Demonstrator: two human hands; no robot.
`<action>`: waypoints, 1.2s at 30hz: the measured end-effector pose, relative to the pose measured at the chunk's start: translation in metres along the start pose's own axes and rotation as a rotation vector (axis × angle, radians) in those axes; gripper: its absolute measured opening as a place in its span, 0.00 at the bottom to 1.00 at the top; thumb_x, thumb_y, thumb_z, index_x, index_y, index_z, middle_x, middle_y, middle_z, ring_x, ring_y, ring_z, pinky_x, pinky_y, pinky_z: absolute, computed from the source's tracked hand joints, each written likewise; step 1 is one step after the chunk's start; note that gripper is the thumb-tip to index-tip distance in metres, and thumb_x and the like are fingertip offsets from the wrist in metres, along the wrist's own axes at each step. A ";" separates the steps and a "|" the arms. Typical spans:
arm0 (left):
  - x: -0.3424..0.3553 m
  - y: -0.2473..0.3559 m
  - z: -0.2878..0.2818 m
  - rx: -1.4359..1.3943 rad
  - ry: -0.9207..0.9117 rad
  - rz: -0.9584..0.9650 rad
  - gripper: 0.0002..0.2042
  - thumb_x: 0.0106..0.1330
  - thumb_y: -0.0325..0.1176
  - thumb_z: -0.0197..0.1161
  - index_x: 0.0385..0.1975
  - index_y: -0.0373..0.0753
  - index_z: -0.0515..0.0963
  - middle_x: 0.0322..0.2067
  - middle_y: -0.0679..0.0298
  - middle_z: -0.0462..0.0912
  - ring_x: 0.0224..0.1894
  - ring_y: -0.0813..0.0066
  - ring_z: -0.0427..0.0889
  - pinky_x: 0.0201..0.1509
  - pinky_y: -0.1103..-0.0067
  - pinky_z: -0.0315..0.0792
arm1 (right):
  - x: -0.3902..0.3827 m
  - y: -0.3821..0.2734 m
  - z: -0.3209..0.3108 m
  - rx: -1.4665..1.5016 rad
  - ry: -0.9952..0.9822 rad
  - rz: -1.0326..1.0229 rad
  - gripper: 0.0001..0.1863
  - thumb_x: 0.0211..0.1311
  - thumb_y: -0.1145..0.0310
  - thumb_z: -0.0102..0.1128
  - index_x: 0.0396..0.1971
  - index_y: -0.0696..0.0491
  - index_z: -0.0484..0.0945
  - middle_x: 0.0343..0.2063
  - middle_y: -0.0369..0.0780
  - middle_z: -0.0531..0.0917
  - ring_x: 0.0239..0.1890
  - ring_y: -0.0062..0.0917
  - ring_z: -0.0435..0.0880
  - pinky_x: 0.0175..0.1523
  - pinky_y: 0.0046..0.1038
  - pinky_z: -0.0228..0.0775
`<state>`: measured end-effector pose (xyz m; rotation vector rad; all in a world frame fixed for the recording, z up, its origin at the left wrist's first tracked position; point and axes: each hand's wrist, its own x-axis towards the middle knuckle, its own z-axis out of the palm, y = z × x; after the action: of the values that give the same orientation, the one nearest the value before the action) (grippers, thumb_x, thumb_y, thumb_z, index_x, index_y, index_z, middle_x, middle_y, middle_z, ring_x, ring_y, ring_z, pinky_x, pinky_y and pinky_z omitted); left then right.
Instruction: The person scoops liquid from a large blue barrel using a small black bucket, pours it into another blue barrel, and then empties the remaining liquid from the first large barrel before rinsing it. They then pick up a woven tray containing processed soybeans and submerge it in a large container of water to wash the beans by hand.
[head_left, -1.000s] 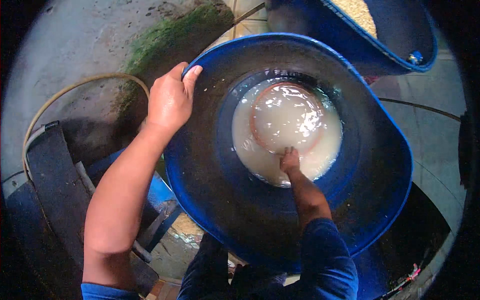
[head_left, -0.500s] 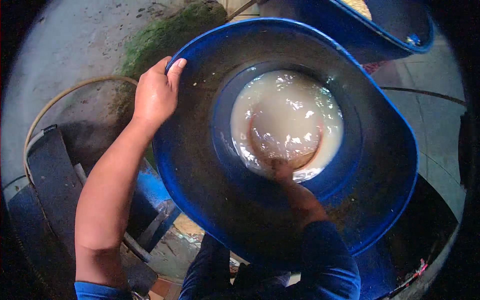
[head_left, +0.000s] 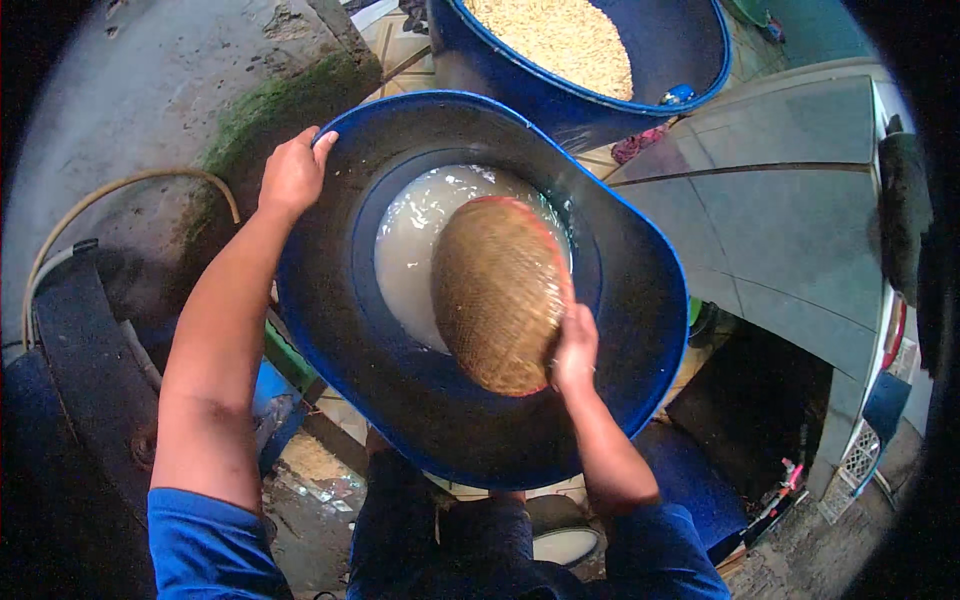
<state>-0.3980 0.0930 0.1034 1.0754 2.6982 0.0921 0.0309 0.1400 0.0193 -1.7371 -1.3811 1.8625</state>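
A large blue plastic tub [head_left: 350, 410] with a dark inside holds cloudy pale liquid [head_left: 410, 280]. My left hand [head_left: 293, 172] is closed on the tub's upper-left rim. My right hand [head_left: 574, 348] grips the edge of a round woven tan basket [head_left: 490, 290] with a reddish rim, tilted above the liquid; the basket hides part of the liquid.
Behind the tub, another blue tub [head_left: 670, 40] holds pale grains [head_left: 550, 35]. A mossy concrete block [head_left: 200, 90] and a hose [head_left: 110, 190] are at the left. A grey car-like panel [head_left: 760, 210] stands at the right; dark boards [head_left: 80, 400] are at lower left.
The basket has risen out of the liquid in my right hand, its woven side now showing. The camera view has shifted, bringing more of the grain tub and right-hand panel into sight.
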 end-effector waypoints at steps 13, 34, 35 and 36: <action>-0.005 0.002 -0.008 0.033 -0.005 -0.062 0.21 0.68 0.51 0.48 0.41 0.38 0.77 0.35 0.43 0.80 0.40 0.42 0.79 0.45 0.56 0.71 | -0.227 -0.115 -0.153 0.767 0.637 -0.056 0.34 0.69 0.41 0.33 0.63 0.52 0.61 0.61 0.42 0.67 0.61 0.36 0.66 0.65 0.40 0.55; 0.063 -0.035 0.054 0.096 0.035 0.219 0.29 0.70 0.54 0.44 0.46 0.30 0.76 0.41 0.43 0.80 0.45 0.44 0.78 0.49 0.63 0.70 | -0.334 0.219 -0.171 -0.442 1.021 0.465 0.16 0.58 0.60 0.62 0.28 0.55 0.66 0.23 0.44 0.73 0.26 0.40 0.74 0.35 0.37 0.67; 0.065 -0.034 0.052 0.113 0.022 0.203 0.29 0.70 0.55 0.43 0.45 0.30 0.76 0.40 0.43 0.80 0.45 0.44 0.78 0.49 0.63 0.70 | -0.339 0.233 -0.164 -0.440 1.017 0.484 0.17 0.58 0.59 0.62 0.28 0.55 0.66 0.23 0.46 0.73 0.26 0.43 0.73 0.35 0.39 0.66; 0.069 -0.035 0.048 0.121 0.010 0.202 0.30 0.70 0.55 0.43 0.46 0.30 0.76 0.40 0.43 0.80 0.45 0.44 0.78 0.49 0.63 0.70 | -0.340 0.245 -0.156 -0.435 1.009 0.494 0.17 0.57 0.58 0.62 0.28 0.55 0.66 0.23 0.47 0.73 0.27 0.47 0.73 0.35 0.41 0.66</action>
<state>-0.4583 0.1130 0.0384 1.3852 2.6247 -0.0316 0.3568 -0.1606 0.0789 -2.8179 -0.9849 0.5312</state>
